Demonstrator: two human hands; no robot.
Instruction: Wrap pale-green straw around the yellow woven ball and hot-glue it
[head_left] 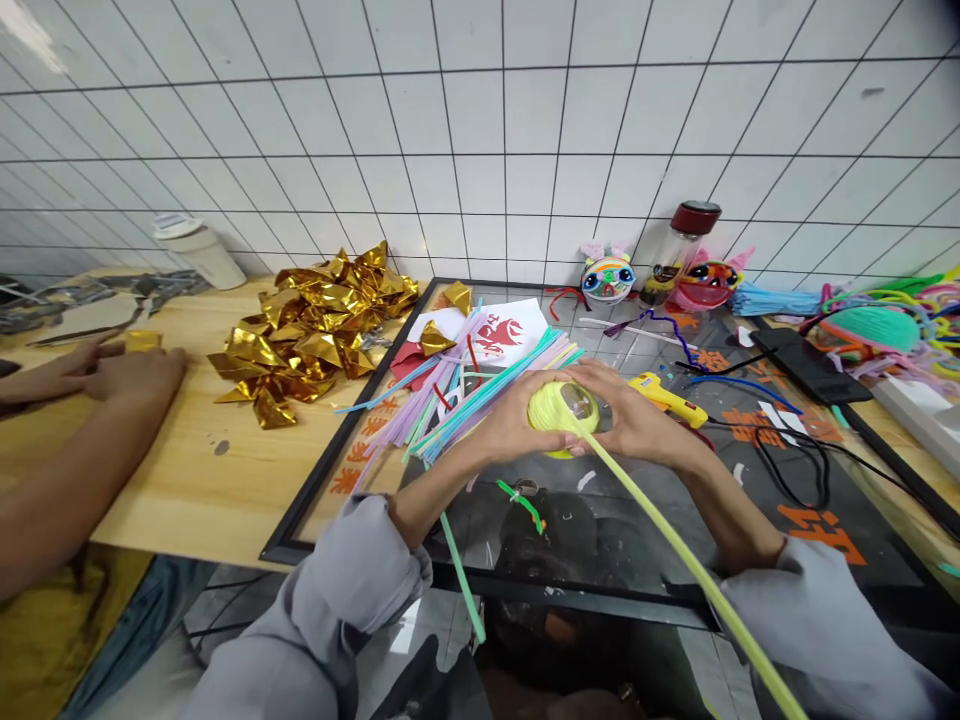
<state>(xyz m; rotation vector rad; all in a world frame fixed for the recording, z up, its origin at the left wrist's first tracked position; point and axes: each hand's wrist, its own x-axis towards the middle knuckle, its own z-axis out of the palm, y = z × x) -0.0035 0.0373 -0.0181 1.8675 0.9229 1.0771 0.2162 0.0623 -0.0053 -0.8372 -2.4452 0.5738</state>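
Note:
Both my hands hold a small ball [559, 412] wrapped in pale yellow-green pipe cleaner, with a clear patch showing on its top. My left hand [510, 425] cups its left side, fingers curled round it. My right hand [634, 415] grips its right side, thumb on top. A long yellow-green pipe cleaner [675, 545] runs from the ball down toward the lower right corner. The ball hangs just above a black-framed glass board [600, 545].
A bundle of pastel pipe cleaners [465, 390] lies left of my hands, a yellow glue gun [667, 397] to the right with black cables. Gold foil folds [315, 325] are heaped on the wooden table. Another person's hands [112, 372] rest at left. Small masks and a jar [682, 255] stand by the tiled wall.

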